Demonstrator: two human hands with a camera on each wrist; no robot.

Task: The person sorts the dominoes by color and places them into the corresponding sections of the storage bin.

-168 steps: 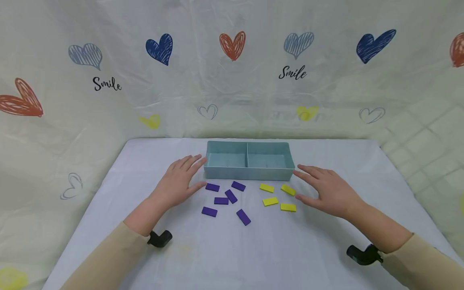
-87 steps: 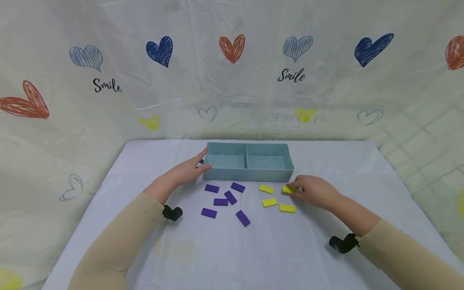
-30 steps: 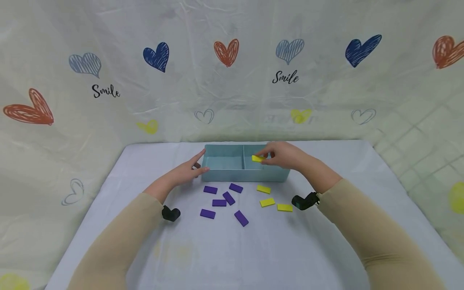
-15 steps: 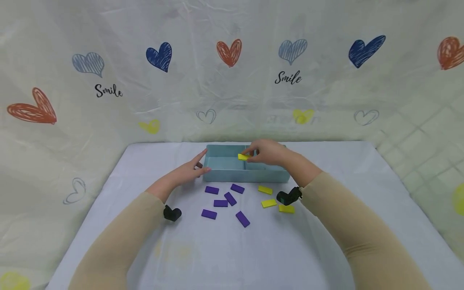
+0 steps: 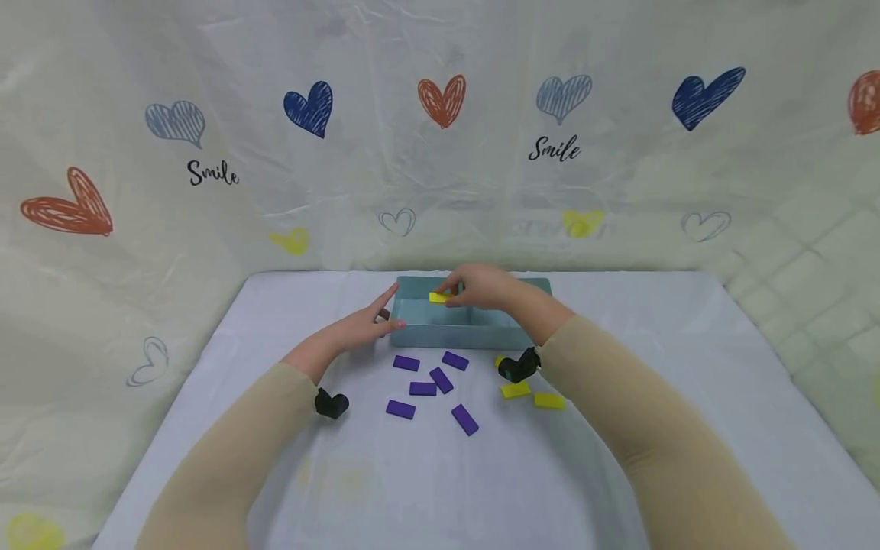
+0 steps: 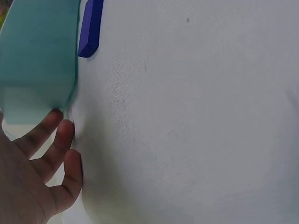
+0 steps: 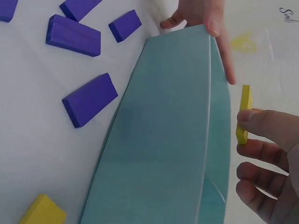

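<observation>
Head view: right hand (image 5: 477,286) pinches one yellow block (image 5: 438,297) between thumb and fingertips. The block is positioned over the left compartment of the two-part tray (image 5: 454,337), to the left of the divider. Left hand (image 5: 359,327) is at the tray's left end, thumb and index finger spread apart, thumb at the front corner and index finger towards the back. Six purple blocks (image 5: 422,389) lie scattered on the white cloth (image 5: 385,489) in front of the tray, mostly ahead of its left half; two of them touch or nearly touch. Three further yellow blocks (image 5: 549,401) lie to their right, one partly covered by the right wrist camera (image 5: 519,366). Both sleeves (image 5: 234,451) are beige. Backdrop (image 5: 495,183) is pale, printed with hearts and the word "Smile".

Left wrist view: three fingers of the left hand are visible, slightly bent and separated, the uppermost tip at the tray's end. Whether the lower two touch the tray cannot be told. One purple block lies just beside the tray's front wall.

Right wrist view: thumb and index finger hold the yellow block on edge, clear of the rim; the remaining fingers are bent and free of it. Left thumb rests on the tray's far corner. Four purple blocks and part of one yellow block show on the cloth.
</observation>
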